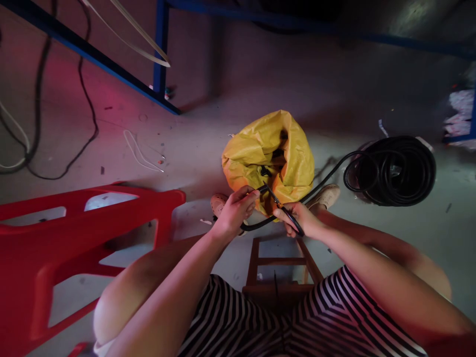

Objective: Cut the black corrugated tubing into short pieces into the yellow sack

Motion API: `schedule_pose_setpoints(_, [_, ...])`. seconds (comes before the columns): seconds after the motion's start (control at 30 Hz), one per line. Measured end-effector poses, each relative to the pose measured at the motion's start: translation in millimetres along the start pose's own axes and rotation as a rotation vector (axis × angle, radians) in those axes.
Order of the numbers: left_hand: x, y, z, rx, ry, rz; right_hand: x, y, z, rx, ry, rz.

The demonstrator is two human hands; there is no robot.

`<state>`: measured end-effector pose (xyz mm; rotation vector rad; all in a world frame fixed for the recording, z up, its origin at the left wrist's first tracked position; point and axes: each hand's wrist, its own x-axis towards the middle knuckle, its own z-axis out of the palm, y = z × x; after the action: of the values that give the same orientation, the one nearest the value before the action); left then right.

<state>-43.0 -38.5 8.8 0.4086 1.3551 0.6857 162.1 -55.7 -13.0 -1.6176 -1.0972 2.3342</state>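
My left hand (240, 208) grips a black hose (256, 226) near its end, over the front edge of an open yellow sack (245, 148). In my right hand (295, 218) is a pair of scissors (275, 199) with black handles, its blades pointing up and left, close to the hose end. The hose loops below my hands, passes by my right hand and runs right to a black coil (412, 171) on the floor. Dark pieces lie inside the sack; what they are is hard to tell.
A red plastic stool (22, 263) lies at the left. Blue metal frame bars (159, 49) cross the top. A small wooden stool (280, 261) is below my hands. Cables (92, 111) and a white cord (139, 156) lie on the floor at left.
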Motion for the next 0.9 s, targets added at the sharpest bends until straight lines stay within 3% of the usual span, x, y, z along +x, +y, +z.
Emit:
schedule_pose_setpoints(0.2, [0, 3, 2.0, -0.048, 0.011, -0.035, -1, -8, -3, -0.029, 0.041, -0.074])
schedule_pose_setpoints(0.47, [-4, 11, 6.4, -0.077, -0.008, 0.076, 0, -9, -8, -0.065, 0.127, -0.24])
schedule_pose_setpoints(0.7, [-6, -13, 11.5, 0.052, -0.298, 0.063, -2, -26, 0, 0.193, 0.279, -0.309])
schedule_pose_setpoints(0.9, [-2, -19, -0.9, 0.314, -0.49, 0.132, -2, -45, -17, 0.305, 0.415, -0.339])
